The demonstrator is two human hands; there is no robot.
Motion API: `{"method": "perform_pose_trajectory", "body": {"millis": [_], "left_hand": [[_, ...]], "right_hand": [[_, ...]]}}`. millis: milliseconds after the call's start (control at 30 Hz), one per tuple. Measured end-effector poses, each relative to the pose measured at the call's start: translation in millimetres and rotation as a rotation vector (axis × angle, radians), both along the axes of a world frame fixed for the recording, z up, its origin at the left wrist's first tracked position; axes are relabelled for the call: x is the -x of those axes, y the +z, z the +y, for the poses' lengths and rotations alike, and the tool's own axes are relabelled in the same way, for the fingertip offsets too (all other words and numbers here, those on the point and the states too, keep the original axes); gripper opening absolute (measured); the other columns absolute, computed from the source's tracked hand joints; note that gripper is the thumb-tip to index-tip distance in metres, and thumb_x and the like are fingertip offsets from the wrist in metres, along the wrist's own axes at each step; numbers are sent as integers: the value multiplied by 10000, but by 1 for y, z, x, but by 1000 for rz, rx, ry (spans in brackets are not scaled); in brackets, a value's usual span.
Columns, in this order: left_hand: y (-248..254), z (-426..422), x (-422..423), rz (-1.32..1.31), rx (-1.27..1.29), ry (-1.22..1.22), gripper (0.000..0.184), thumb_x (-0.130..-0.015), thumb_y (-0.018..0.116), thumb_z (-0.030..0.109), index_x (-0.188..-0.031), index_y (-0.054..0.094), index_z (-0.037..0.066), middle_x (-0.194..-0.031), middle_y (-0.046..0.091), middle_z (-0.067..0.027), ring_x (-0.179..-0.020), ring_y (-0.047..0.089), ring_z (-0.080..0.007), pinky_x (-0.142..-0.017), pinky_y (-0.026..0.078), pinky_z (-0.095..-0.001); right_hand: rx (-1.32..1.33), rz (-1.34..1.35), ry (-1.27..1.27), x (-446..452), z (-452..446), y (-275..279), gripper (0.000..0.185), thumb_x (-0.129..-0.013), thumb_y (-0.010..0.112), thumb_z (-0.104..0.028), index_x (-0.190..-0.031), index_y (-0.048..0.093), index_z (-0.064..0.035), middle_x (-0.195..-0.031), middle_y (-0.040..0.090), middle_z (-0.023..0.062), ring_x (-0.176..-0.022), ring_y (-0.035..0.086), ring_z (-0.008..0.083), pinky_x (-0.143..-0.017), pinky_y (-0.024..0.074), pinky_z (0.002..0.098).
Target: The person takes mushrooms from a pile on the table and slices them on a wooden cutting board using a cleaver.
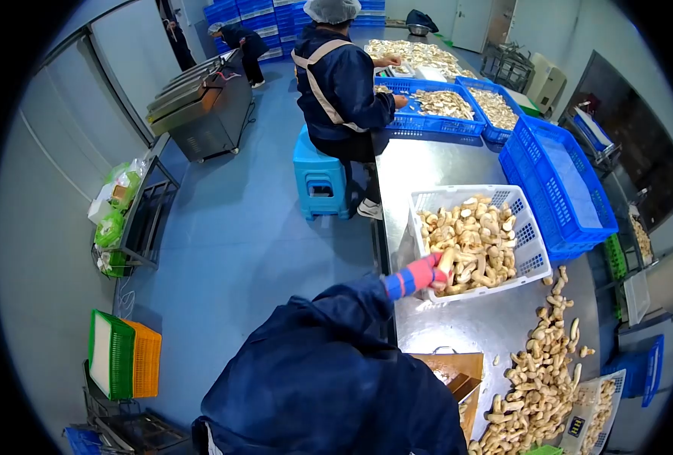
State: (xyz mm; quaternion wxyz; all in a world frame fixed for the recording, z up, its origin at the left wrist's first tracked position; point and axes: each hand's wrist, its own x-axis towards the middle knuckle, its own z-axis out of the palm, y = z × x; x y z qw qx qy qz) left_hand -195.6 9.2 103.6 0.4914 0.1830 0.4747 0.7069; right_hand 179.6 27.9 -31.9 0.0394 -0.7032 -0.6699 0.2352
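Fingers point(438, 283) of the pink-gloved left hand point(429, 273) seem closed round a thick pale-tan mushroom point(446, 262) | near-left inside white perforated plastic basket point(530, 239), its walls containing the heap point(488, 235) | right hand hidden

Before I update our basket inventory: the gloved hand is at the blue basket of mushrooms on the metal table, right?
Not quite: the head view shows that the basket is white, not blue. The gloved hand is at this basket of mushrooms on the metal table.
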Motion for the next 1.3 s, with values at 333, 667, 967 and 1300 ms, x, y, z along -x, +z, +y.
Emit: {"method": "perform_pose_trajectory", "body": {"millis": [333, 667, 967, 1300], "left_hand": [[14, 104, 25, 1200, 89, 235, 668, -694, 717, 247, -1243, 427, 2, -1196, 488, -194, -1112, 460, -320, -955, 369, -367], [-68, 199, -111, 874, 49, -637, 418, -783, 633, 118, -1176, 512, 42, -1082, 594, -113, -988, 572, -195, -839, 457, -285], [-134, 345, -292, 1531, -222, -1021, 725, -679, 697, 361, -1293, 412, 104, -1318, 417, -158, -1220, 376, -322, -993, 340, -380], [-170, 357, -337, 1894, -340, -1025, 789, -583, 758, 387, -1279, 439, 193, -1348, 363, -108, -1293, 230, -343, -1002, 318, -449]], "right_hand": [[157, -43, -221, -39, -52, 13, 353, -698, 577, -271, -849, 620, 45, -801, 610, 254, -792, 588, 411, -703, 463, 472], [37, 143, -262, -29, -65, 14, 297, -706, 537, -171, -943, 635, -20, -774, 614, 231, -744, 596, 376, -688, 474, 444], [137, 179, -449, -14, -80, 27, 280, -714, 564, -155, -967, 606, -43, -738, 605, 224, -703, 592, 384, -666, 488, 449], [226, 159, -595, -5, -89, 33, 322, -717, 588, -170, -1030, 600, -96, -755, 612, 230, -714, 599, 389, -675, 489, 466]]}}
